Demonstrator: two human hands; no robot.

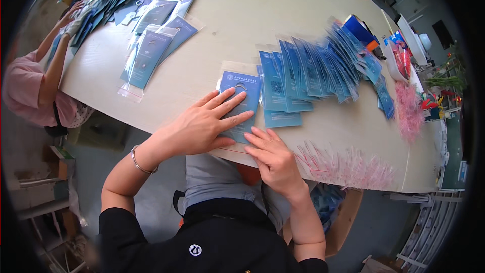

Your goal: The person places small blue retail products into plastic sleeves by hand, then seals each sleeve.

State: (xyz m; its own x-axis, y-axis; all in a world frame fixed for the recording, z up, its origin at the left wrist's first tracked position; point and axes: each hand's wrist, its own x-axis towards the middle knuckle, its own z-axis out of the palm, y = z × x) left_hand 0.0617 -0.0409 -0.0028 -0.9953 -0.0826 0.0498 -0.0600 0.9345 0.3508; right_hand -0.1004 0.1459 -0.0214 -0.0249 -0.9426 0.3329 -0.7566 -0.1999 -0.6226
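A blue printed card [250, 82] in a clear plastic sleeve lies at the table's near edge, with a small ring showing near its top. My left hand [199, 124] rests flat across it, fingers spread. At the card's lower right corner, my right hand [277, 161] lies with its fingers stretched out, the tips touching the sleeve; its thumb is mostly hidden. Just right of the card begins a long overlapping row of bagged blue cards [303, 73]. Several more bagged cards [151, 53] lie loosely to the left.
Clear sleeves with reddish edges [348, 168] fan out along the near right edge; a pink pile [410, 111] lies farther right. A tape dispenser [362, 33] stands behind the row. At far left, a co-worker's gloved hand [77, 23] is beside a dark card heap [108, 5]. An open box [343, 217] sits below the table.
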